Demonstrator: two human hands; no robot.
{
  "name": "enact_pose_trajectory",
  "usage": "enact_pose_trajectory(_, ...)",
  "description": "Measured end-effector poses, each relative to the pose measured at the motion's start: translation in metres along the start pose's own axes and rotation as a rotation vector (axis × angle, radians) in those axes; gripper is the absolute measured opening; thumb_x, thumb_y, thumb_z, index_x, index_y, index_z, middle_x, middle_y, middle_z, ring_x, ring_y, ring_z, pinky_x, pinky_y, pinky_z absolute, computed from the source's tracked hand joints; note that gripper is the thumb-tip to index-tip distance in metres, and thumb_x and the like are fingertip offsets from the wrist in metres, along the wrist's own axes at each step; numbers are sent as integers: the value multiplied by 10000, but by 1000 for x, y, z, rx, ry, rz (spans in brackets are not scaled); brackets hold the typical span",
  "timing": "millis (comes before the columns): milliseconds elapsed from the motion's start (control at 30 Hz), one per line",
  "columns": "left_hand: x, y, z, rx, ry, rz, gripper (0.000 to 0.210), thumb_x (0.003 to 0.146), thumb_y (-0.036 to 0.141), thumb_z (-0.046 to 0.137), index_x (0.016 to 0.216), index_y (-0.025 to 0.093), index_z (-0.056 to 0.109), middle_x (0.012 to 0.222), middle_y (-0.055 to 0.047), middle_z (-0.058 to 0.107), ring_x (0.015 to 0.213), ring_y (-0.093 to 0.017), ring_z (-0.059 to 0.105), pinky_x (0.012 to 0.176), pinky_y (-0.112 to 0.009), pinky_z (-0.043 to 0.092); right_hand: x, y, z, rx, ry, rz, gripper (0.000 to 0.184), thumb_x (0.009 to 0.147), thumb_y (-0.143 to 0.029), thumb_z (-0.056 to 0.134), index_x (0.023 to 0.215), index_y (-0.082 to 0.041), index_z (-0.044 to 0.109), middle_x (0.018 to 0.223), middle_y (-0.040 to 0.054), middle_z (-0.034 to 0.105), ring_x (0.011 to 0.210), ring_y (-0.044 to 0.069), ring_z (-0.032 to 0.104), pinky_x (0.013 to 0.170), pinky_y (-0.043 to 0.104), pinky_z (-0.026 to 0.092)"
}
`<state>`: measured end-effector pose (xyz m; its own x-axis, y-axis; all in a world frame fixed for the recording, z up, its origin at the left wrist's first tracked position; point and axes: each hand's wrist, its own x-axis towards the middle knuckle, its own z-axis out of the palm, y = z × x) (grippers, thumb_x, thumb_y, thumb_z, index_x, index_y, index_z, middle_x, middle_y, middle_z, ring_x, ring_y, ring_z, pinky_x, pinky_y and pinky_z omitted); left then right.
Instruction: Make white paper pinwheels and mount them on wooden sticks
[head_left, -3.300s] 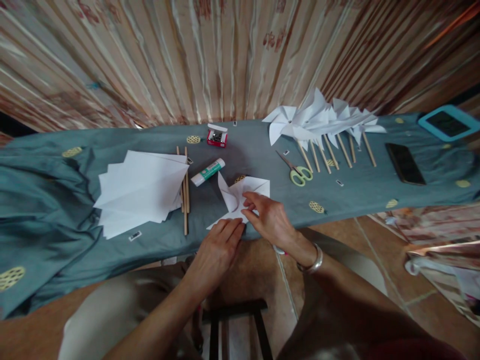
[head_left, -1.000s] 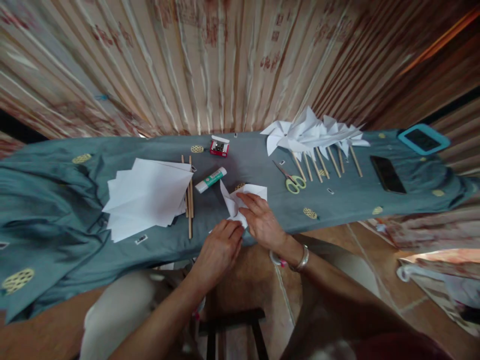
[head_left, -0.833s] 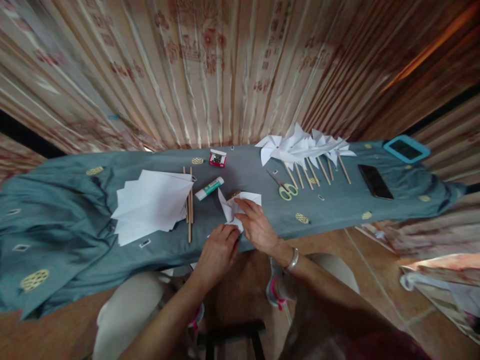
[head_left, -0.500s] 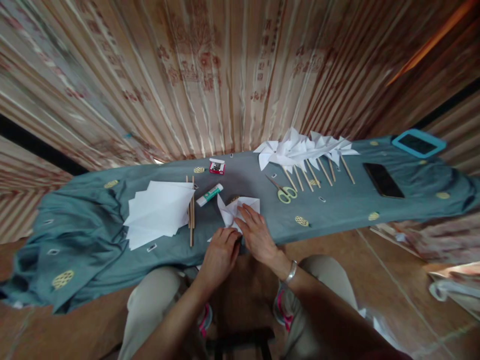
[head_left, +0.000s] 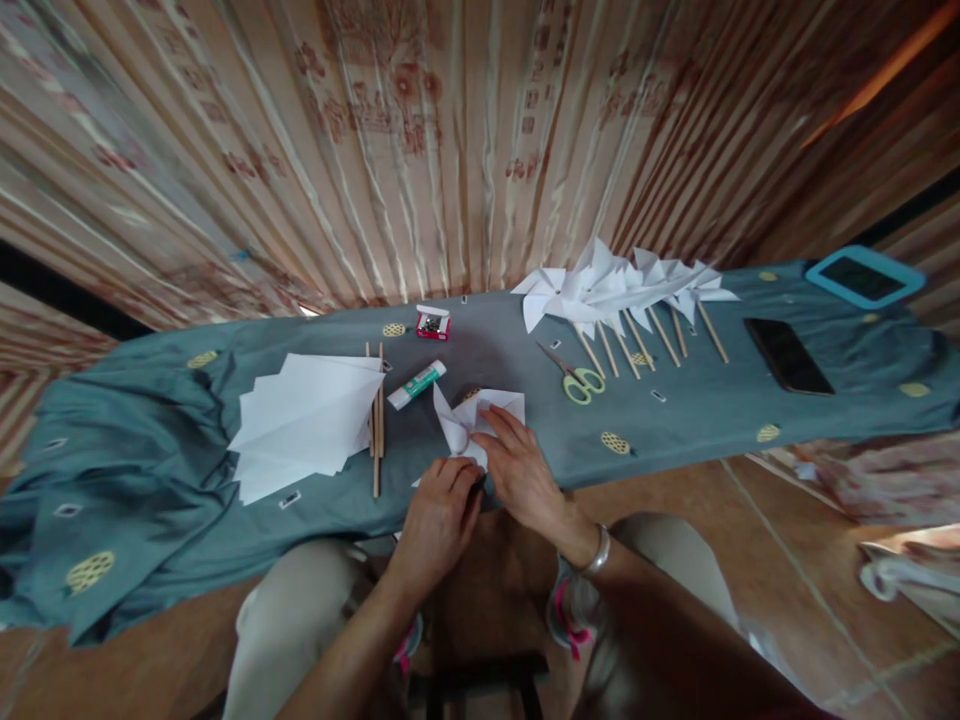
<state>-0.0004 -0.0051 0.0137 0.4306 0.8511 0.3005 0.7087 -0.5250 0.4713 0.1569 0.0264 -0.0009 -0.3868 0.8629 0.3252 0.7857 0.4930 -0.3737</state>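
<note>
A partly folded paper pinwheel (head_left: pixel 456 430) lies at the middle of the frame, a little below centre, on a grey-green tablecloth (head_left: pixel 510 335) printed with yellow pineapples. The right hand (head_left: pixel 521 475) holds the pinwheel at its centre, thumb and fingertips set on the folded flaps; a silver bracelet (head_left: pixel 600 552) circles that wrist. The left hand (head_left: pixel 439 505) has its fingers curled over the pinwheel's near edge, and I cannot tell whether they pinch a corner or only press on it. One flap stands raised on the left side of the pinwheel, and a pale corner pokes out beyond the left fingers. Just above and to the left lies a glue stick (head_left: pixel 418 385) with a green-and-white label, and above that an open red box (head_left: pixel 433 324) of small dark pieces. Left of centre, a fanned stack of white paper (head_left: pixel 307 425) overlaps some wooden sticks (head_left: pixel 377 425). Right of centre lie scissors (head_left: pixel 568 371) with pale green handles, and above them a row of overlapping stick-mounted pinwheels (head_left: pixel 600 285). Farther right are a dark smartphone (head_left: pixel 789 356) and, near the right edge, a blue-framed tablet (head_left: pixel 866 277). A pleated curtain (head_left: pixel 465 150) fills the top.
</note>
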Motion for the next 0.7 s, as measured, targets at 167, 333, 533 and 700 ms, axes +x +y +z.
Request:
enact_pose_trajectory(167, 0, -2, -1, -27, -22, -4, 200, 845, 80, 543, 1036, 136, 567, 1027, -98, 622, 930, -232, 559, 839, -404, 535, -1, 0, 0, 47, 15, 13, 375, 912, -90, 377, 1189, -170, 617, 1422, 140, 473, 1367, 266, 342, 1046, 480, 400)
enact_pose_trajectory(333, -1, -3, -2, -48, -53, -9, 225, 836, 76, 551, 1052, 138, 564, 1053, -101, 618, 964, -240, 554, 865, -413, 531, -1, -1, -1, -24, -16, -34, 356, 922, -94, 380, 1185, -142, 615, 1421, 160, 474, 1367, 290, 332, 1043, 505, 390)
enact_pose_trajectory(533, -1, -3, -4, -74, -86, -32, 241, 835, 76, 540, 1060, 160, 558, 1074, -99, 611, 973, -243, 553, 871, -427, 529, -2, -1, -2, -75, -7, -92, 345, 927, -110, 392, 1203, -127, 598, 1406, 187, 483, 1390, 299, 297, 1042, 522, 384)
enact_pose_trajectory(700, -1, -4, -4, -72, -99, -24, 230, 832, 81, 548, 1050, 152, 564, 1059, -101, 618, 954, -250, 558, 853, -430, 536, 1, 0, 2, -68, 9, -83, 326, 926, -101, 380, 1137, -142, 624, 1418, 163, 477, 1415, 281, 271, 1069, 518, 364)
